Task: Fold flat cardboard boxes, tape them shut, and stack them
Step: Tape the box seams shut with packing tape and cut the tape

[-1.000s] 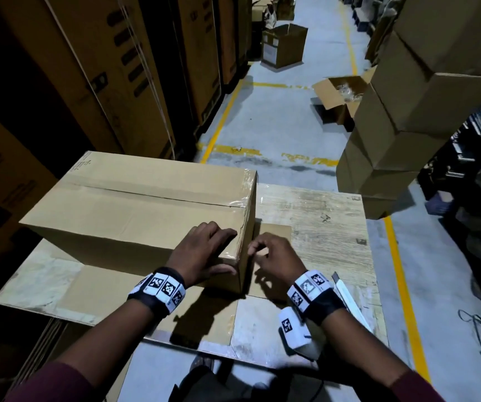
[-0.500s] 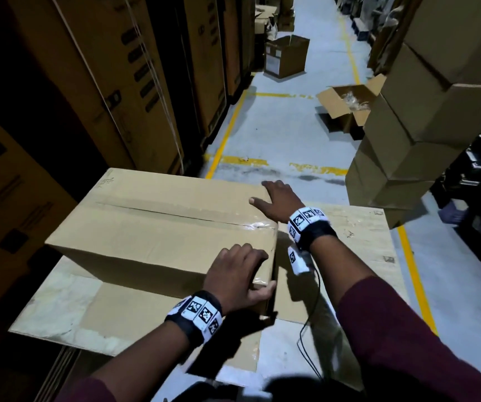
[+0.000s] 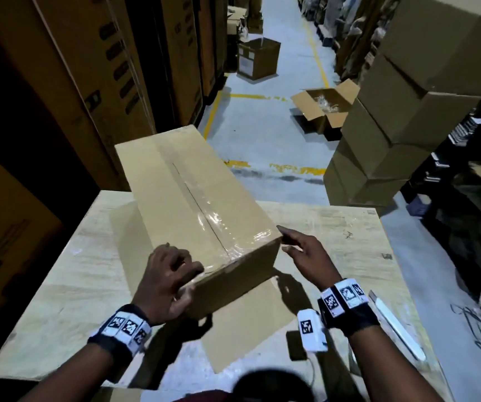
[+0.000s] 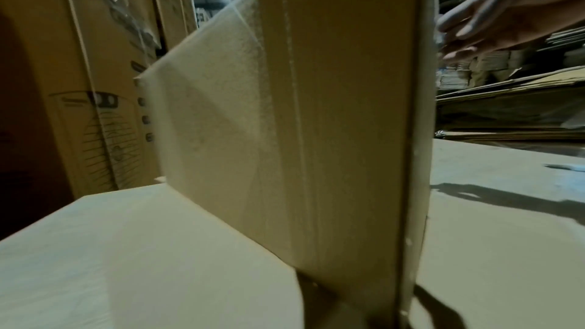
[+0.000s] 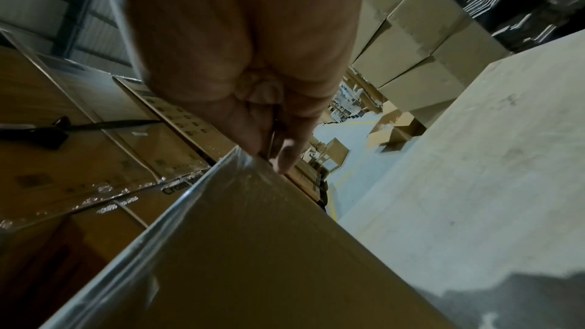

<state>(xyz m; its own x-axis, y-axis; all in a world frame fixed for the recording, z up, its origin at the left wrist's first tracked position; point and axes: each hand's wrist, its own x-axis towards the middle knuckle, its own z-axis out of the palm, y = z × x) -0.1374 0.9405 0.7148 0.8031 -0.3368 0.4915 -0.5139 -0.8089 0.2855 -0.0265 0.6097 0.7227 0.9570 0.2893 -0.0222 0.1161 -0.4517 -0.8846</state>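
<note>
One box (image 3: 198, 204) folded, top seam taped, lying slantwise mid-tabletop (image 3: 335, 227) | left hand (image 3: 166, 282) curled over near corner, gripping | right hand (image 3: 306, 256) loose, fingertips at right near corner | stacking onto stack (image 3: 407, 117) beyond table's far right corner likely left

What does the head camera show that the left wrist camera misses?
Only the head view shows the left hand gripping the near corner of the cardboard box, the clear tape along its top seam, and the stacked boxes across the aisle. Only the left wrist view shows the box's side face close up. Both show the box on the table and the right hand at its other corner.
</note>
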